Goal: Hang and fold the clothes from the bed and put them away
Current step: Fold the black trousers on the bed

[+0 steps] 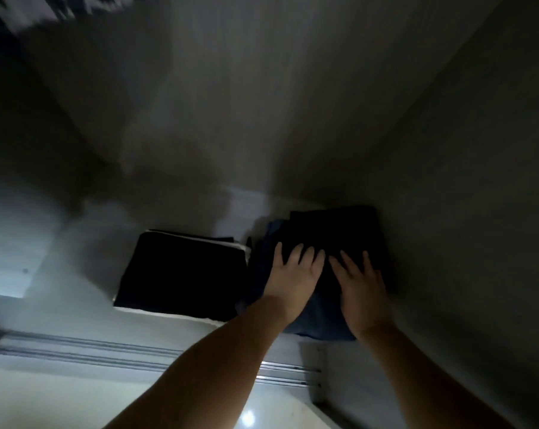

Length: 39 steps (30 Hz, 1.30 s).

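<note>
The left hand (294, 270) lay flat, fingers straight and slightly spread, pressing on the top of a folded dark garment (333, 233). The right hand (359, 284) lay beside it in the same manner, fingers extended on the same garment. That garment formed the top of a stack of folded clothes (319, 323), with a bluish layer visible beneath, seated in the right rear corner of the wardrobe floor (85, 243), against the right side wall (463, 181). A second folded pile (181, 270), black on top with white edges showing below and behind, sat just to the left of the stack. A sliding-door track (85, 351) ran along the front edge. The view was dim and blurred; no labels or writing could be read.
</note>
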Motion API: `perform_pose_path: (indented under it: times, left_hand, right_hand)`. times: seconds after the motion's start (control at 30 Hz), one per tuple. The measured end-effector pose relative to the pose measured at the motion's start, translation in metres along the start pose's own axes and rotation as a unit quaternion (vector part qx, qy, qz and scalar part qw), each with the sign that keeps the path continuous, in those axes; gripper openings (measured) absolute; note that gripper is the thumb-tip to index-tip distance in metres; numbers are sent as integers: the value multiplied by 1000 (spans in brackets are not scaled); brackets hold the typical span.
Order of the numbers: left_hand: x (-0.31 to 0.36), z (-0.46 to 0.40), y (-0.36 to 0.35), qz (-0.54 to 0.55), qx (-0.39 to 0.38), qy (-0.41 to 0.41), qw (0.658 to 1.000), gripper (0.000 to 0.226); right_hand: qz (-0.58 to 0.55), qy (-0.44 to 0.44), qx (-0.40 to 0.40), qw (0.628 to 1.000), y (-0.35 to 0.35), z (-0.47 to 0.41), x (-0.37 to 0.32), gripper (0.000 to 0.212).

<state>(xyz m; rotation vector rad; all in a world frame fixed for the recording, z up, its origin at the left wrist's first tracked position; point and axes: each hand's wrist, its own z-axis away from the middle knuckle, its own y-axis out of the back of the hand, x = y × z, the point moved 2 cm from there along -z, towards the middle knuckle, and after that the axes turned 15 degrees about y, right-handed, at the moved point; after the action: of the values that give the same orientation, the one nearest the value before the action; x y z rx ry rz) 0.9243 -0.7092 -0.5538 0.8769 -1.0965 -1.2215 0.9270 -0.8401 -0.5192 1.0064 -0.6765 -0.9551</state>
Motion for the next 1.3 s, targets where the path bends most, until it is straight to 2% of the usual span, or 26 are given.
perform_pose_path:
  times: [0.07, 0.13, 0.2, 0.27, 0.33, 0.4, 0.5, 0.57, 0.63, 0.7, 0.8, 0.9, 1.03, 1.1, 1.2, 1.3]
  left_hand:
    - [1, 13, -48, -15, -51, -4, 999, 63]
    - [-1, 29, -77, -25, -79, -16, 996, 80]
    - [-5, 40, -83, -30, -105, -36, 993, 92]
    - [-7, 47, -69, -38, -126, -48, 990, 92]
    - [-7, 56, -40, -60, -150, -61, 985, 84]
    - [-7, 70, -2, -68, -160, -69, 982, 74]
    - [0, 91, 77, -56, -137, -57, 987, 55]
    - [6, 109, 136, -35, -97, -39, 994, 40]
    - [10, 132, 201, -15, -59, -36, 997, 31]
    - [10, 153, 259, -2, -39, -27, 999, 28]
    - [3, 168, 332, 25, 0, -18, 1000, 26]
    - [4, 182, 383, 23, -4, -36, 999, 26]
    - [25, 206, 412, -17, -42, -113, 993, 28]
    - [43, 227, 405, -88, -63, -162, 981, 31]
    - [80, 268, 380, -183, -94, -202, 957, 36]
    - [135, 312, 359, -205, -138, -256, 935, 37]
  right_hand:
    - [-12, -8, -56, 998, -45, 10, -12, 61]
    - [-43, -7, -67, 997, -69, 22, -24, 66]
    - [-55, -10, -49, 997, -75, 33, -29, 73]
    - [-49, -8, -80, 996, -69, 40, -26, 77]
    - [-52, -13, -150, 987, -47, 44, -22, 78]
    - [-99, -28, -166, 981, -8, 51, -24, 75]
    - [-144, -37, -107, 983, 67, 75, -30, 66]
    - [-170, -42, -42, 984, 121, 97, -37, 52]
    - [-204, -46, -21, 978, 176, 123, -46, 39]
    - [-217, -53, -20, 974, 224, 150, -55, 33]
    - [-213, -68, 27, 974, 283, 183, -64, 31]
    - [-231, -72, 46, 969, 315, 215, -78, 30]
    - [-274, -89, 48, 956, 333, 256, -82, 31]
    - [-337, -103, -11, 936, 328, 283, -83, 33]
    - [-441, -130, -103, 882, 310, 334, -80, 34]
    - [-451, -187, -98, 867, 289, 399, -60, 36]
